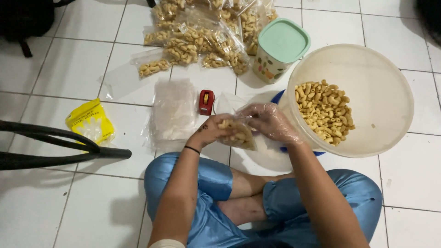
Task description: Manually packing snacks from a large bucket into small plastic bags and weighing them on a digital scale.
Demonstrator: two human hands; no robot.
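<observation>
Small clear plastic bag of golden macaroni-shaped snacks [237, 134] sits between my two hands, just above my crossed legs, held up off the white tiled floor [73, 69] so nothing spills. My left hand [210, 131], bare with a thin black band at the wrist, grips the bag's left side with fingers curled and pressed around it. My right hand [270, 122], in a thin see-through glove, pinches the bag's top edge, fingers gathered close on the plastic; the glove is probably there because this hand touches the food. Just right of it, the big translucent round tub [390, 92] leans toward me with loose snacks [325, 111] piled at its low side, within easy reach. Farther off stand a mint-lidded patterned canister [278, 50] and a heap of filled snack bags [202, 36]. To the left lie a stack of empty clear bags [173, 110], a small red tape dispenser [206, 101] and a yellow packet of plastic gloves [91, 121].
</observation>
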